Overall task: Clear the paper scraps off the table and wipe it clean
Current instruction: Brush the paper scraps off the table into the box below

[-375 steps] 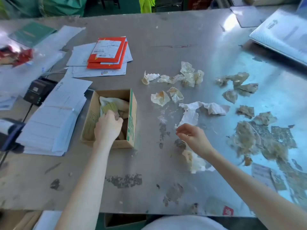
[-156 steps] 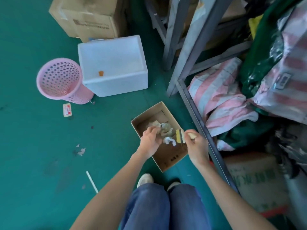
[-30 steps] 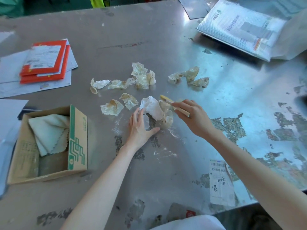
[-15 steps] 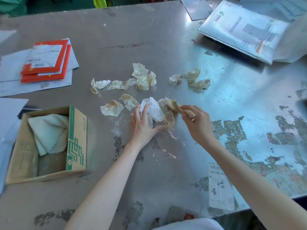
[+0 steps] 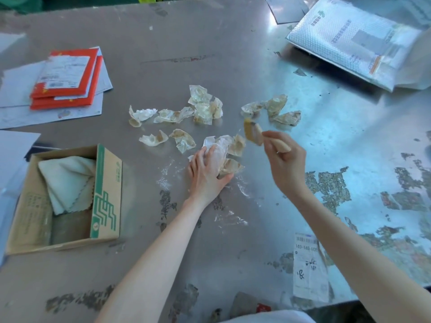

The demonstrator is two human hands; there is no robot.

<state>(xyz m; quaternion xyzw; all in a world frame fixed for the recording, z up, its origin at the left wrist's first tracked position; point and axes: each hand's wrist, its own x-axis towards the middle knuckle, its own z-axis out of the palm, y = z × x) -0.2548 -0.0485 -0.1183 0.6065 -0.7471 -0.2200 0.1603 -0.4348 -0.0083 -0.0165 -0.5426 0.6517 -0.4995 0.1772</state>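
Gathering hand (left): the left hand is laid on the table at centre, fingers nearly straight and held together, thumb spread towards 3 o'clock; a bunch of scraps is pressed between thumb and fingers.
Bunch of scraps: crumpled white and tan-stained paper, touching the left hand at its 1 o'clock side.
Right hand: raised just off the table at 3 o'clock of the bunch, fingers curled round the handle of a small flat tool.
Small flat tool: pale handle, yellowish blade, blurred; the blade is pointed towards 11 o'clock, above the bunch and not touching it.
Loose scraps: one cluster is seen at 12 o'clock of the bunch, another at 1 o'clock, and single pieces at 9 to 10 o'clock, all lying flat on the surface.
Table: grey metal, scuffed; patches of stuck residue are spread at 3 to 4 o'clock.
Cardboard box: open-topped, green print on its side, placed at 8 o'clock; a pale folded cloth is held inside it.
Red envelopes: stacked on white sheets at 10 o'clock.
Bubble mailer: white, set at 1 to 2 o'clock near the far edge.
Shipping label: stuck flat at 5 o'clock near the front edge.
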